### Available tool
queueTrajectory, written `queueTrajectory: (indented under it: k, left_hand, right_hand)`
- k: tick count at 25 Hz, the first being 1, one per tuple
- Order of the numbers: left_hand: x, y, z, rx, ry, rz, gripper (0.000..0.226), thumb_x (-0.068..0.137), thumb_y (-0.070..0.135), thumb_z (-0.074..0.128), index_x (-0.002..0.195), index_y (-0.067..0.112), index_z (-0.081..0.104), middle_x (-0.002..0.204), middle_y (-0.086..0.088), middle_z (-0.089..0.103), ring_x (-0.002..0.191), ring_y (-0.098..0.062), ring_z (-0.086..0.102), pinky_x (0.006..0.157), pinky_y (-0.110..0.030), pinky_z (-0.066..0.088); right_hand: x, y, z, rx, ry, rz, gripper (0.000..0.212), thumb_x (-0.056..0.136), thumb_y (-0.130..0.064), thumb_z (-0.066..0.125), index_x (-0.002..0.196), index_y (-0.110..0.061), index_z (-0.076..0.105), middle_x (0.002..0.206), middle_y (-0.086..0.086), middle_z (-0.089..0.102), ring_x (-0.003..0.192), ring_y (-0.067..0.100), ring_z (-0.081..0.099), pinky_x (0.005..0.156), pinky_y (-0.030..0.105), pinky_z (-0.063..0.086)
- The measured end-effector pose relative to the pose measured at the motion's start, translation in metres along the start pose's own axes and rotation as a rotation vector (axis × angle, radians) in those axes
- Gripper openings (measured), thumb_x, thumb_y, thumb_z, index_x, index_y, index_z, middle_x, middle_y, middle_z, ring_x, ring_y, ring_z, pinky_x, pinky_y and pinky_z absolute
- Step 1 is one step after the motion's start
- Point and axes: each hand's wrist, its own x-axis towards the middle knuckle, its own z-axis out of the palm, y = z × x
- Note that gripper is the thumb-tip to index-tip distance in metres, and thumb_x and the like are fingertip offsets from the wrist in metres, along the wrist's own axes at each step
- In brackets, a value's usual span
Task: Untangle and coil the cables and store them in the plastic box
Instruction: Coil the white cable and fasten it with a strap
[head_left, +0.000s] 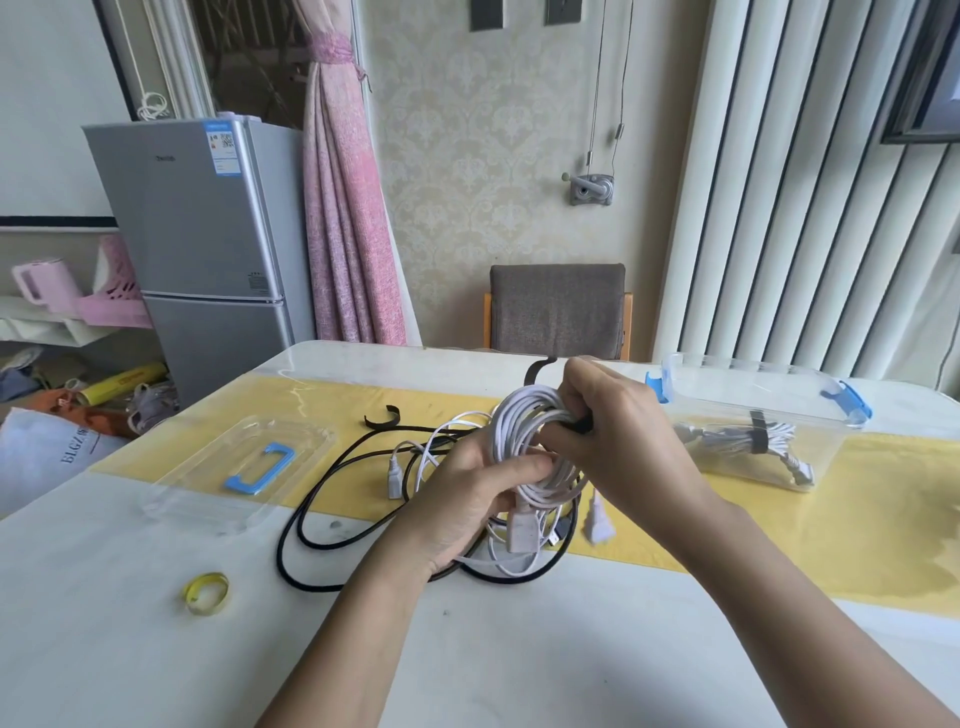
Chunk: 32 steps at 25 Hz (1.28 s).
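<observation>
**Desk:** Which step is this?

**Photographer:** Binding. A person at a table (156, 649) holds a white cable coil (519, 421) upright above the tangle, near the middle. The left hand (467, 499) has its grip closed round the coil's lower loops, with a white plug hanging beneath. The right hand (623, 431) pinches a black strap (535, 368) against the coil's upper right side. The strap's free end curls up on the far side.

**Desk:** And the rest of the job?

**Photographer:** Partly done, by my reading. The plastic box (810, 384) stands open at far right, with one strapped bundle (727, 436) lying inside. Its lid (208, 467) lies flat at left. A black cable (311, 499) and a thinner white cable (431, 441) sprawl loose under the hands, crossing each other. A spare strap (382, 418) lies just beyond them.

**Desk:** Next move?

**Photographer:** Likely the strap goes round the loops and fastens on itself. That calls for a firm left grip, so the turns do not spring apart. Then the coil goes right, into the box beside the bundle. Whether the strap already passes through the coil's centre I cannot tell, as the fingers hide it.
</observation>
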Motion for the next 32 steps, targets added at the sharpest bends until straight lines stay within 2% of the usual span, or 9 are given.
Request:
queueTrajectory:
  k: [2,7,10,14,19,22,25,27,32]
  left_hand:
    - [0.003,-0.002,0.001,0.058,0.071,0.083,0.024,0.075,0.011,0.062,0.096,0.02,0.07,0.092,-0.006,0.069,0.091,-0.021,0.064,0.089,-0.045,0.049]
    - [0.003,-0.001,0.009,0.173,0.152,0.115,0.028,0.08,0.005,0.055,0.087,0.028,0.071,0.082,0.006,0.069,0.083,-0.008,0.063,0.076,-0.023,0.048]
    - [0.006,-0.003,0.009,0.13,0.214,0.137,0.026,0.077,0.013,0.054,0.091,0.026,0.072,0.093,0.0,0.071,0.095,-0.015,0.063,0.089,-0.035,0.047]
    - [0.003,0.001,0.013,0.105,0.219,0.178,0.017,0.081,0.023,0.055,0.08,0.028,0.072,0.072,0.004,0.061,0.072,-0.009,0.054,0.072,-0.024,0.043]
    - [0.0,0.004,0.006,0.106,0.132,0.06,0.014,0.074,0.017,0.06,0.08,0.02,0.072,0.07,-0.003,0.06,0.068,-0.014,0.056,0.074,-0.031,0.042]
    - [0.004,0.001,0.011,0.048,0.285,0.021,0.011,0.067,0.02,0.057,0.071,0.018,0.067,0.064,-0.004,0.047,0.06,-0.013,0.045,0.071,-0.037,0.034]
    - [0.004,0.005,0.016,-0.027,0.414,0.072,0.008,0.069,0.024,0.06,0.065,0.021,0.067,0.067,-0.006,0.047,0.06,-0.012,0.042,0.068,-0.035,0.031]
    - [0.002,0.009,0.016,-0.089,0.44,0.103,0.024,0.08,0.014,0.057,0.058,0.019,0.066,0.058,0.001,0.05,0.054,-0.009,0.046,0.064,-0.031,0.035]
    - [0.006,0.008,0.017,-0.245,0.51,0.107,0.018,0.091,0.003,0.05,0.075,0.004,0.058,0.053,0.002,0.054,0.052,-0.01,0.054,0.06,-0.026,0.043]
  right_hand:
    - [-0.001,-0.001,0.001,0.01,-0.014,-0.03,0.051,0.064,0.0,0.063,0.063,-0.025,0.019,0.058,-0.009,0.027,0.057,0.012,0.028,0.049,0.019,0.027]
    - [0.001,-0.001,0.001,-0.009,-0.072,-0.025,0.051,0.065,-0.003,0.068,0.062,-0.024,0.021,0.057,-0.009,0.029,0.052,0.012,0.027,0.05,0.019,0.028]
    - [0.001,0.0,0.0,-0.001,-0.064,-0.015,0.05,0.065,-0.007,0.071,0.061,-0.024,0.024,0.057,-0.006,0.033,0.056,0.013,0.029,0.052,0.02,0.028]
    - [0.002,-0.003,-0.004,-0.046,-0.053,-0.02,0.05,0.064,-0.013,0.073,0.06,-0.025,0.024,0.056,-0.005,0.036,0.059,0.011,0.032,0.055,0.023,0.029]
    - [0.002,-0.001,-0.013,-0.065,-0.208,-0.034,0.049,0.071,-0.013,0.072,0.061,-0.026,0.025,0.053,-0.008,0.033,0.05,0.011,0.03,0.053,0.023,0.03]
    - [0.0,-0.003,-0.007,-0.068,-0.177,-0.045,0.044,0.072,-0.01,0.069,0.063,-0.023,0.029,0.055,-0.009,0.034,0.051,0.01,0.032,0.053,0.022,0.03]
    - [-0.003,-0.007,0.002,0.029,-0.075,0.052,0.037,0.078,-0.014,0.067,0.065,-0.019,0.032,0.054,-0.007,0.041,0.053,0.015,0.035,0.052,0.022,0.031]
    - [-0.004,-0.012,0.009,0.096,-0.047,0.12,0.041,0.081,-0.016,0.065,0.063,-0.022,0.03,0.051,-0.006,0.045,0.053,0.015,0.04,0.05,0.022,0.032]
    - [-0.003,-0.015,0.014,0.278,-0.138,0.347,0.036,0.088,-0.019,0.061,0.064,-0.018,0.035,0.048,-0.011,0.047,0.049,0.003,0.04,0.048,0.017,0.03]
